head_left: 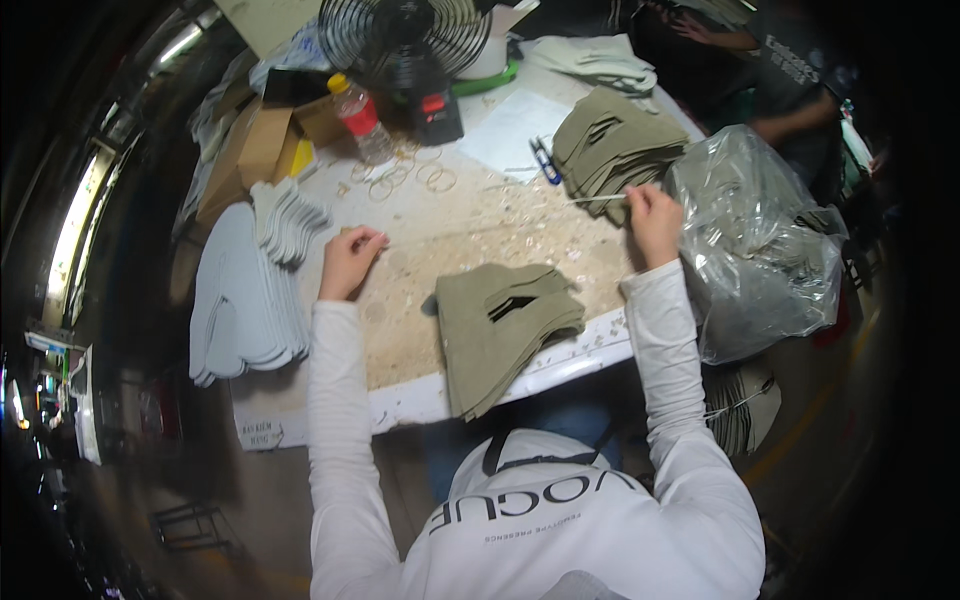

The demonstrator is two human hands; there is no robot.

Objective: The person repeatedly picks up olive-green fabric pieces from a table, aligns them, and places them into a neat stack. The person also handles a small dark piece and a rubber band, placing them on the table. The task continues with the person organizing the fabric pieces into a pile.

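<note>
My right hand (655,222) is closed in a pinch on one end of a thin white cord (600,198), beside a stack of olive-green cut fabric pieces (610,150). The cord points left across the table and fades from sight. Farther left, my left hand (350,260) is raised over the tabletop with thumb and fingers pinched together; whether it grips the cord's other end is too faint to see. Between my forearms, at the near edge, lies another stack of olive-green fabric pieces (500,340) with a slot-shaped opening. Neither hand touches this stack.
Grey fabric pieces (240,300) are piled at the left edge. Farther back are rubber bands (395,180), a bottle (362,120), a fan (400,40), a cardboard box (245,160) and blue thread snips (546,162). A filled clear plastic bag (760,270) bulges at right, near another person (795,80).
</note>
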